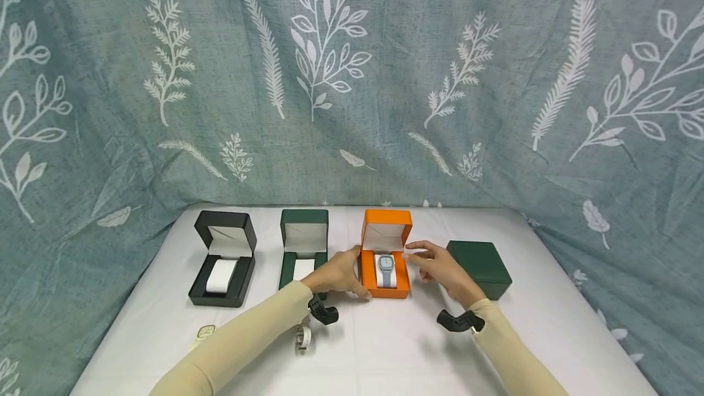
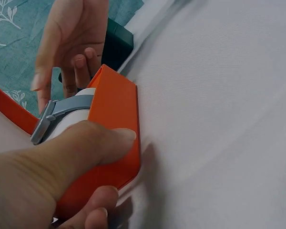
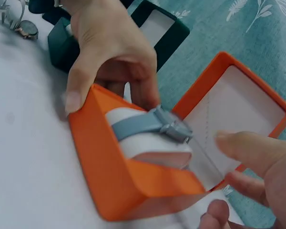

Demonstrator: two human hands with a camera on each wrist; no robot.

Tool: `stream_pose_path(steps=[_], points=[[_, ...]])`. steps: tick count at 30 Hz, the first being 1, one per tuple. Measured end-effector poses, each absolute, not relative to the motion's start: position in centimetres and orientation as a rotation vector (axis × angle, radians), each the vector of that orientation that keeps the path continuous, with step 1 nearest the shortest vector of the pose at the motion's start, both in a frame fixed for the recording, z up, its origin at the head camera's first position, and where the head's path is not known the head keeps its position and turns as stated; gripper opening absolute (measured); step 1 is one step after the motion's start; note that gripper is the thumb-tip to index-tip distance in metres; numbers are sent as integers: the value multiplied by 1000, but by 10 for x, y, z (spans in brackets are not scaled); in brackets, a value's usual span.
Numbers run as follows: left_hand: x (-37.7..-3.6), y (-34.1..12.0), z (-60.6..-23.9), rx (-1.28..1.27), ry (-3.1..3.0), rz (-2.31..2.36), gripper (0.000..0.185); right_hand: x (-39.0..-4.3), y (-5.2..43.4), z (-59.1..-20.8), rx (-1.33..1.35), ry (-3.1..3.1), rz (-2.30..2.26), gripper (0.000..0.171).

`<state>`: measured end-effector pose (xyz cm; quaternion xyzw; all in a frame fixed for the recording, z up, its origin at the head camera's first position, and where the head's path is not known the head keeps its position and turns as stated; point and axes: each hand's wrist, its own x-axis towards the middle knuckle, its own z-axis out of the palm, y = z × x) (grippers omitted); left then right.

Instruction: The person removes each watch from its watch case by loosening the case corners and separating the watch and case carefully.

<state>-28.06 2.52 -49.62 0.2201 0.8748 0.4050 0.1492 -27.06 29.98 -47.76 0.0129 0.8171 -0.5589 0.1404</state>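
The orange watch box (image 1: 385, 293) stands with its lid raised, and a light blue wristwatch (image 1: 387, 263) is wrapped round the white cushion inside. My left hand (image 1: 338, 271) holds the box at its left side; in the left wrist view the thumb (image 2: 97, 143) lies across the front wall. Beside the box's right side is my right hand (image 1: 442, 271), its fingers loosely bent with nothing between them. Whether its fingertips touch the box, I cannot tell. In the right wrist view, the watch face (image 3: 176, 130) points toward the open lid (image 3: 243, 114).
Open to the left are a black watch box (image 1: 220, 298) and a green watch box (image 1: 304, 217), each with a white cushion. At the right sits a closed dark green box (image 1: 481, 261). A silver watch (image 1: 303, 338) and a pale yellow watch (image 1: 206, 332) lie nearer the front.
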Motion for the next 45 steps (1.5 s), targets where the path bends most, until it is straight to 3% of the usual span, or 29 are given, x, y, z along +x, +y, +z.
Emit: stream_pose_path(steps=[13, 45], points=[[-280, 26, -493, 660, 2523, 1173, 109, -260, 302, -489, -65, 2278, -1567, 79], [-278, 24, -493, 648, 2521, 1126, 121, -263, 310, -501, -183, 2272, -1488, 83]])
